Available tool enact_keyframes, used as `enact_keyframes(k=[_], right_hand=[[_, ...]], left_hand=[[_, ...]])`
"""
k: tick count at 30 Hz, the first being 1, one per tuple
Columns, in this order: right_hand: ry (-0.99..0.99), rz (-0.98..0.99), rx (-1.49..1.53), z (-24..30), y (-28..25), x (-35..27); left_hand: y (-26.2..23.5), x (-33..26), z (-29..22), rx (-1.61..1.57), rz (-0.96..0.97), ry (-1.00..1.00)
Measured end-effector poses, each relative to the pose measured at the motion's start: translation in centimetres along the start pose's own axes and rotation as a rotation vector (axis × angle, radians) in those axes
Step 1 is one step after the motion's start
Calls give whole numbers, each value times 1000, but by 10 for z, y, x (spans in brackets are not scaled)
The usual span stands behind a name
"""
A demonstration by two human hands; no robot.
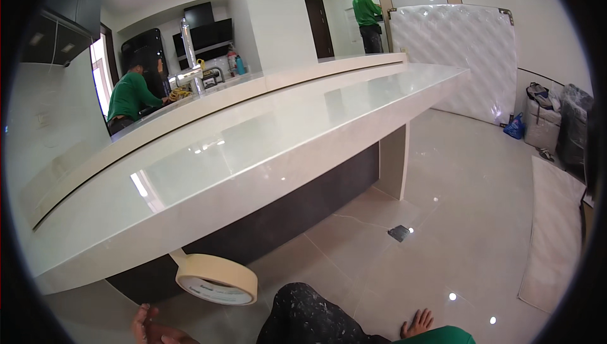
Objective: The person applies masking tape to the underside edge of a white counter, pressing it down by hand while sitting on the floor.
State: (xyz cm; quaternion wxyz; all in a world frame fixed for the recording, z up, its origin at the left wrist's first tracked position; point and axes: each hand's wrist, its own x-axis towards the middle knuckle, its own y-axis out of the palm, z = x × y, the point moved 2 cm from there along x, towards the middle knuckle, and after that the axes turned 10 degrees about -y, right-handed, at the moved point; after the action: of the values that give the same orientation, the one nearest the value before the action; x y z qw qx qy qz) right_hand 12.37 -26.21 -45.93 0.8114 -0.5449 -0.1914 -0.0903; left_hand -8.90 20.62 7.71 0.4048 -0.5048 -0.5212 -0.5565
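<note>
A roll of cream masking tape (221, 269) hangs by its own strip from the lower edge of the glossy white countertop (253, 170). Below and left of the roll is my left hand (155, 329), fingers loosely bent and apart, holding nothing; a gap separates it from the tape. My right hand (417, 324) lies with spread fingers against the tiled floor (468, 230), by my green sleeve (442, 334). Between both hands shows my dark, paint-flecked knee (310, 315).
Behind the raised counter ledge (221, 97), a person in green (129, 94) bends near a tall faucet (190, 59). Another person (367, 15) stands at the far wall by a plastic-wrapped mattress (455, 59). Wrapped items (544, 116) and a pale sheet (553, 230) are at right.
</note>
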Motion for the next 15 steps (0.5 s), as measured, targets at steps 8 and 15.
enact_keyframes(k=[8, 15], right_hand=[[91, 106, 42, -15, 16, 5], [421, 213, 282, 20, 24, 54]], left_hand=[[41, 16, -35, -115, -23, 404], [54, 56, -68, 75, 307, 633]])
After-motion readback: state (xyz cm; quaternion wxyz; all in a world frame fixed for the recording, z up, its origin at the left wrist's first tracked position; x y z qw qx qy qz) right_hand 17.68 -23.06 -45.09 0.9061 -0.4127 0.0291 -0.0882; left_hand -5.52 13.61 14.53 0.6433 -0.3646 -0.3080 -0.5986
